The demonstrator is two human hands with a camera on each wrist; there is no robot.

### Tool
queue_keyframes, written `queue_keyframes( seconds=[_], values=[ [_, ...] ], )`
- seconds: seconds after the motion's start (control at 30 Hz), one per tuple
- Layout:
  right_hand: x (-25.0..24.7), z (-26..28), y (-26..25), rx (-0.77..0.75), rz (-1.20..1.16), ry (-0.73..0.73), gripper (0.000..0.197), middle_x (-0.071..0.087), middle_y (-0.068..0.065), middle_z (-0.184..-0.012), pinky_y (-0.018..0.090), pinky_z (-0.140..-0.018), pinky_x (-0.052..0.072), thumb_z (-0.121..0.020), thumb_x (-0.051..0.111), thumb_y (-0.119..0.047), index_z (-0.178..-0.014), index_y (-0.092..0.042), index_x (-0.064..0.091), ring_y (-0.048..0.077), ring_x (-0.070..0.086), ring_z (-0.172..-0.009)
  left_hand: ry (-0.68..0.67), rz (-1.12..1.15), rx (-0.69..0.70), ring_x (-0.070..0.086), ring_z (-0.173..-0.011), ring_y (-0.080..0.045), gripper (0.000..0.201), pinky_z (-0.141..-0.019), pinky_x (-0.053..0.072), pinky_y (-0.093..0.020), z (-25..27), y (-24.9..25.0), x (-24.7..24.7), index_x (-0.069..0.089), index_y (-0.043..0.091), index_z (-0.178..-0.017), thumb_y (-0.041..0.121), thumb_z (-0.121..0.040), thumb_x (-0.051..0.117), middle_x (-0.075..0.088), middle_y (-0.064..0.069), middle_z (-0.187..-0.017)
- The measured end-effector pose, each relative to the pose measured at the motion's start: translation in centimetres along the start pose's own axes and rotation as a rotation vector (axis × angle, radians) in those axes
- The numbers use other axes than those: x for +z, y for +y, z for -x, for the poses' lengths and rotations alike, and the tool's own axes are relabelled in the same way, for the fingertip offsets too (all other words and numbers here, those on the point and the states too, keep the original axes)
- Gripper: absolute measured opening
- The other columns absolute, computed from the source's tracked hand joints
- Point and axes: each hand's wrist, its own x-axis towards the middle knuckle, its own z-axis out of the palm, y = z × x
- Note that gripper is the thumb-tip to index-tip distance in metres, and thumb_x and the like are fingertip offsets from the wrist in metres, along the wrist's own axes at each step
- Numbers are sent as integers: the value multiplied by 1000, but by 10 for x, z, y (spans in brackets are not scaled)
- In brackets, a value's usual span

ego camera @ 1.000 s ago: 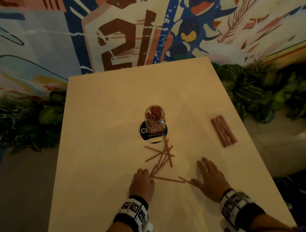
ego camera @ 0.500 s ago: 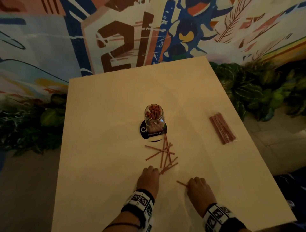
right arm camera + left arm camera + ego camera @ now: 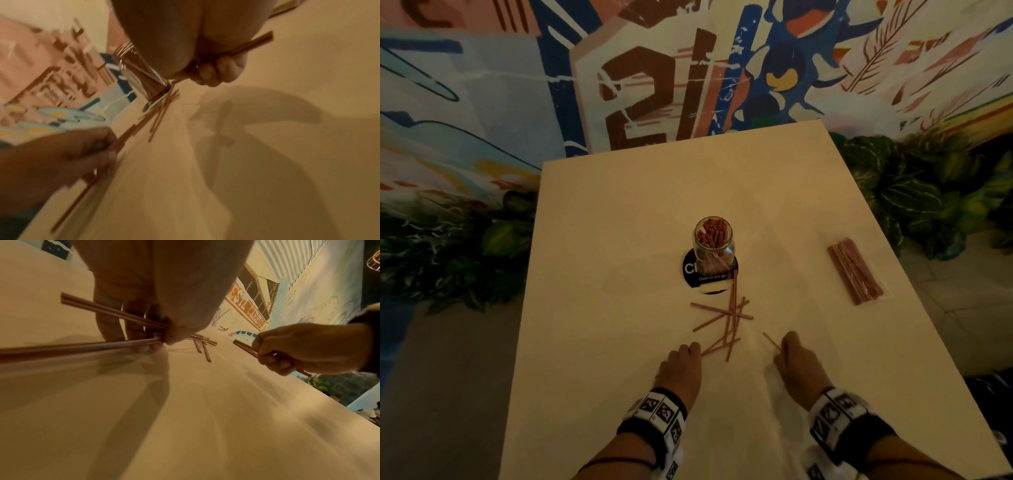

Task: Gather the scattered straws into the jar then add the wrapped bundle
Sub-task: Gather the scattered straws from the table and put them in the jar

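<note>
**Both hands gripping straws, jar straight ahead**

The scattered straws (image 3: pixel 726 320) lie criss-crossed on the table (image 3: pixel 602 240) near its middle, just nearer the person than the jar (image 3: pixel 713 240). The jar stands upright on a dark round coaster (image 3: pixel 690 270) and already holds a cluster of straws standing on end; one loose straw reaches the coaster's edge. The wrapped bundle (image 3: pixel 854 270) lies flat by the table's right edge, well apart from the pile, its long axis running away from the person.

The left hand (image 3: pixel 681 368) is at the near end of the pile, fingers curled and pinching a few straws (image 3: pixel 115 311) that fan out sideways from the grip. The right hand (image 3: pixel 796 363), just right of the pile, is closed around a couple of straws (image 3: pixel 255 43) lying diagonally across the fist.

The move ahead likely turns on this: the jar lies directly beyond both hands, about equally near to each, while the held straws lie close to flat. They would need tipping upright, ends down, to enter the narrow mouth. The left hand is nearer the remaining pile; the right is nearer the bundle.
</note>
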Motion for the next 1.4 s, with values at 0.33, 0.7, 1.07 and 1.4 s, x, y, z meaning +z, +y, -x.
queue_keyframes(
  seconds=[0.33,0.7,1.07,1.4],
  values=[
    [5,-86,-78,31,84,28,42,48,15,-122,41,-87,44,-90,51,-39,-118,-7,44,35,51,-109,-24,119,37,54,-110,-34,40,-84,45,-41,9,-20,-4,26,8,-138,12,-99,31,40,-13,-135],
    [-8,-95,-61,148,-123,-47,14,53,11,-91,32,-70,39,-89,51,-23,-86,-9,47,28,51,-84,96,216,78,59,-90,-27,28,-72,45,-36,5,-24,-13,42,18,-113,39,-97,33,54,-5,-109],
    [-14,-76,-33,157,-50,95,17,55,11,-85,33,-67,40,-91,46,-21,-98,-6,52,27,51,-77,70,232,88,55,-111,-34,42,-87,45,-42,-34,21,-23,34,22,-139,38,-100,32,50,-9,-129],
    [10,-46,-5,-5,149,123,25,51,9,-110,38,-79,48,-95,40,-26,-107,-10,55,30,59,-90,20,160,56,56,-108,-35,30,-84,45,-43,-36,12,-25,42,7,-124,22,-100,31,52,-14,-125]
  ],
)
